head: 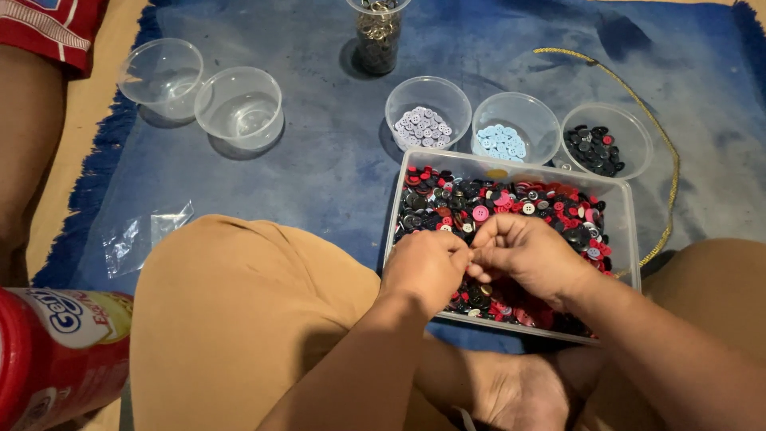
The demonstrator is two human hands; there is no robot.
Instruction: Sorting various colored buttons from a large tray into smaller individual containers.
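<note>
Left hand point(427, 267), right hand point(531, 255) curled, fingers meeting, perhaps pinching; forearms angled inward.

Clear rectangular tub point(626, 209) on blue mat, heaped with mixed-colour buttons point(511, 203)

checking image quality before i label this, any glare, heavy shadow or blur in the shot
Head view: soft overhead light, small glare spots on the two empty clear cups; dark shadow under the hands, left hand and right hand, over the button tray; the red canister at the near left edge is blurred; the buttons stay sharp.
</note>
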